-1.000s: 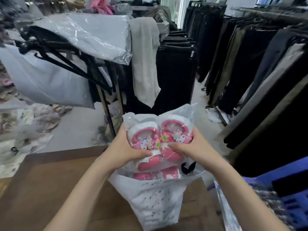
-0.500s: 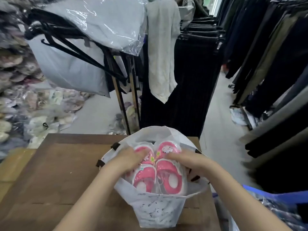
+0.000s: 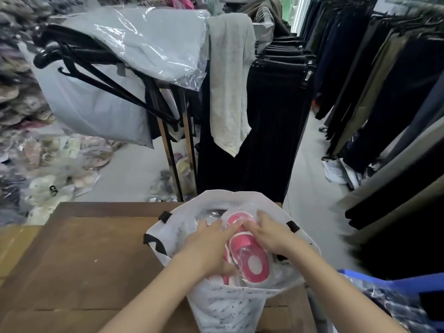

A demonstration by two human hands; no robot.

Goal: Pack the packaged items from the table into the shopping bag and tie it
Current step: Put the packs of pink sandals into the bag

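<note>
2 hands press a clear-wrapped pink shoe pack (image 3: 252,263) down inside the open white bag (image 3: 228,306), which stands on the brown table (image 3: 84,260) at 6 o'clock in the view. The left hand (image 3: 206,241) lies on the pack's 9 o'clock side, fingers straight and flat on the plastic. The right hand (image 3: 271,234) covers its 2 o'clock side, fingers stretched across the wrap, gripping nothing. Black trousers (image 3: 276,116) hang at 12 o'clock beyond the bag; a blue crate (image 3: 394,283) sits at 4 o'clock.
</note>
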